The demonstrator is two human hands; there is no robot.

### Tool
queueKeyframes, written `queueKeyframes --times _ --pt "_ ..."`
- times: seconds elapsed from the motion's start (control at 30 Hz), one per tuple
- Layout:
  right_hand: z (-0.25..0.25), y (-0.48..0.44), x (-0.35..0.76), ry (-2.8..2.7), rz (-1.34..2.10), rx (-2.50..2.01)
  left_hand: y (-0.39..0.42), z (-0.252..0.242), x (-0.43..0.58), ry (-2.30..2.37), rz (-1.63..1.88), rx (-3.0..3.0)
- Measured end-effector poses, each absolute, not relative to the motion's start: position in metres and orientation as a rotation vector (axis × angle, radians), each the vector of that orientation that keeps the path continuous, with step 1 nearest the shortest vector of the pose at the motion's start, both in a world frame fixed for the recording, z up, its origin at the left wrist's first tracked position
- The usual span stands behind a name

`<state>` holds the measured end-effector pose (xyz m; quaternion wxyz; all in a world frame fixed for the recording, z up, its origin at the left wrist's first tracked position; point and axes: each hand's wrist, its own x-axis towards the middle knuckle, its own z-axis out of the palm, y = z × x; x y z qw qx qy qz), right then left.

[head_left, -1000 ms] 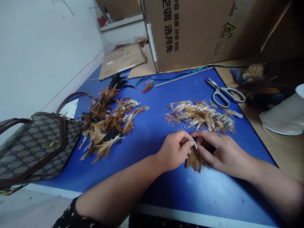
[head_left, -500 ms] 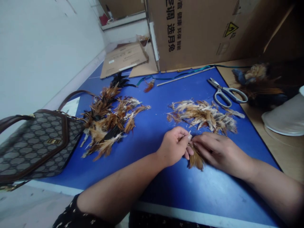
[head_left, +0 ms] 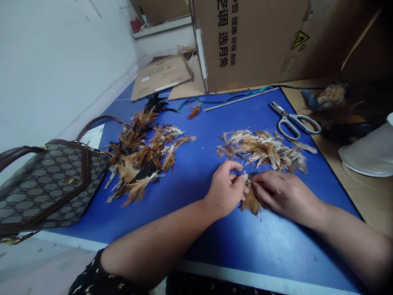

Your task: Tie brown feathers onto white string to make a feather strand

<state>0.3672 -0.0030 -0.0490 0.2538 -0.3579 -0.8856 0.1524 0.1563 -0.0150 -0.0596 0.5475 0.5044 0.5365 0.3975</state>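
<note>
Between my two hands hangs a small bunch of brown feathers [head_left: 251, 201], its pale quill ends upward. My left hand [head_left: 227, 186] pinches it near the quills, with the index finger lifted away from the thumb. From the other side, the fingertips of my right hand [head_left: 284, 196] close on the top of the same bunch. Just beyond the hands lies a pile of tan and white feathers [head_left: 264, 149]. Another heap of brown, tan and black feathers [head_left: 138, 155] is off to the left.
Grey-handled scissors [head_left: 294, 121] lie at the blue table mat's [head_left: 172, 229] right edge. A patterned handbag [head_left: 52, 184] stands at the left. A large cardboard box [head_left: 260, 45] closes off the back, with a teal ribbon [head_left: 233, 98] before it. A white container [head_left: 368, 151] is at the right.
My left index finger has lifted off the thumb and straightened a little. The feather bunch has shifted slightly and its lower ends look more spread.
</note>
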Motion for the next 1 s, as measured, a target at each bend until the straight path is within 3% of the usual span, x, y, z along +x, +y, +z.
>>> queueKeyframes --times 0.2,0.33,0.53,1.0 --pt "-0.046 -0.001 0.367 -2.334 0.525 -1.139 -0.02 -0.049 0.149 1.299 1.387 1.942" --pt "-0.044 -0.001 0.366 -2.243 0.678 -1.192 -0.023 -0.048 0.149 1.131 1.226 2.191" --pt "-0.041 -0.003 0.364 -2.16 0.863 -1.246 -0.021 -0.063 0.152 1.293 1.008 2.223" --pt "-0.044 -0.004 0.361 -2.052 0.98 -1.28 -0.02 -0.066 0.153 1.323 0.99 2.24"
